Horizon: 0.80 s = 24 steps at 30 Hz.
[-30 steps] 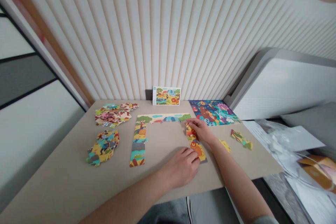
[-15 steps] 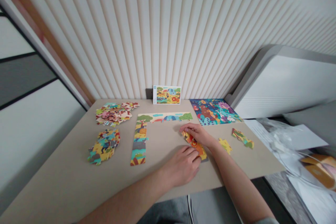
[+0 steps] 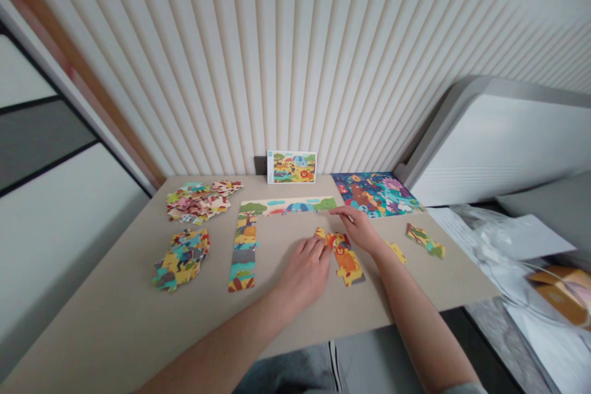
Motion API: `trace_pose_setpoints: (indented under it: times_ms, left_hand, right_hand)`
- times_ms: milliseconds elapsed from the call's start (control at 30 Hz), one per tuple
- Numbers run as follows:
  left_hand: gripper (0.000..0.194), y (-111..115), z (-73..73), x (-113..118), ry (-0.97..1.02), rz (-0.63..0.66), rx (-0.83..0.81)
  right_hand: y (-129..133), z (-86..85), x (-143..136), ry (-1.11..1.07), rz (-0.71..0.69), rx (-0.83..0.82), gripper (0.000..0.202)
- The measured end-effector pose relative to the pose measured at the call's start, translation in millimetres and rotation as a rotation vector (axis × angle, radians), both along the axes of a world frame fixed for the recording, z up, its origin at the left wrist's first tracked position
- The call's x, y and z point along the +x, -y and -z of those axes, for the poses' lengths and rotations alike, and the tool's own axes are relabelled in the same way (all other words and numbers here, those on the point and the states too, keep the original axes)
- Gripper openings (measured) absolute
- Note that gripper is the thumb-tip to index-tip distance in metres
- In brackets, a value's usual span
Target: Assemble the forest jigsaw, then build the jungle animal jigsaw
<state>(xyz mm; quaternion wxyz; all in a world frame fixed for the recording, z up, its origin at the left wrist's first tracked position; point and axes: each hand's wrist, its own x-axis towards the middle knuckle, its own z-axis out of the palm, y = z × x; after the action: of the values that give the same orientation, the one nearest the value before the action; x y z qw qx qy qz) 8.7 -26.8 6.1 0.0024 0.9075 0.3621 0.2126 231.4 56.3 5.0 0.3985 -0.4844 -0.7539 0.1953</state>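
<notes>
A partly joined jigsaw puzzle (image 3: 249, 240) lies on the table, its pieces forming a left side and a top strip. To its right is a joined section (image 3: 348, 261) with an orange lion. My left hand (image 3: 307, 268) is at that section's upper left end, its fingers closed on a yellow-and-orange puzzle piece (image 3: 320, 233); the fingers partly cover where it meets the lion section. My right hand (image 3: 362, 231) is above the lion section, fingers stretched left near the top strip's right end, holding nothing that I can see.
Two piles of loose pieces, one reddish (image 3: 198, 202) and one yellow-blue (image 3: 182, 258), lie left. A picture card (image 3: 292, 167) leans on the wall. A dark blue puzzle picture (image 3: 378, 194), a yellow piece (image 3: 397, 251) and a joined green strip (image 3: 425, 240) lie right.
My left hand has moved left and up, off the lion section's lower part to its upper end. My right hand has let go there and shifted up and right, uncovering the lion.
</notes>
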Motion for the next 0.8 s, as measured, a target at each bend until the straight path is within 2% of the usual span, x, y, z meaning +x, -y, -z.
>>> trace_pose_setpoints:
  times_ms: [200,400,567,800]
  left_hand:
    - [0.022,4,-6.9,-1,-0.063,-0.021,-0.026]
    - [0.017,5,-4.8,-1,-0.057,-0.027,0.013]
    - [0.013,3,-4.2,-1,-0.042,-0.033,-0.018]
    - [0.035,-7,-0.7,-6,0.032,-0.081,-0.074]
  right_hand:
    - [1,5.9,-2,0.086,-0.045,0.007,0.037]
    - [0,8.5,0,0.13,-0.039,0.009,0.039]
    - [1,6.4,0,0.169,-0.043,0.006,0.041]
    - [2,4.3,-1,0.197,-0.033,0.011,0.041]
